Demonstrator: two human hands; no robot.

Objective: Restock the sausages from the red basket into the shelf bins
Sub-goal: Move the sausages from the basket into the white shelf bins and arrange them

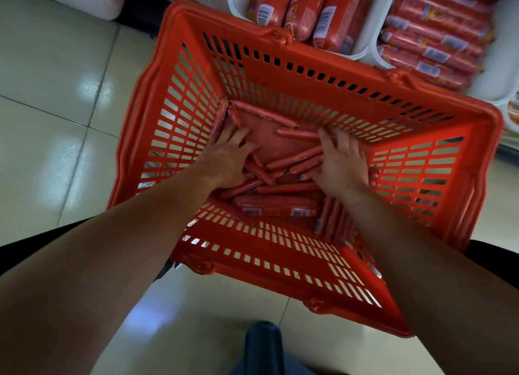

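Observation:
The red basket point(280, 74) stands on the tiled floor below me, in front of the shelf. Several loose thin red sausages point(292, 161) and a multipack of sausages point(276, 206) lie on its bottom. Both my hands are down inside it. My left hand point(224, 158) lies spread over sausages at the left of the pile. My right hand point(341, 164) has its fingers on the sausages at the right, partly curled against them. Whether either hand holds one is hidden by the hand itself.
White shelf bins stand just beyond the basket: one point(238, 3) with thick sausage packs point(309, 6), one point(376, 51) at the right with stacked sausage multipacks point(438, 34). Pale glossy floor tiles point(56, 93) lie left of the basket. A dark shoe point(264, 343) shows at the bottom.

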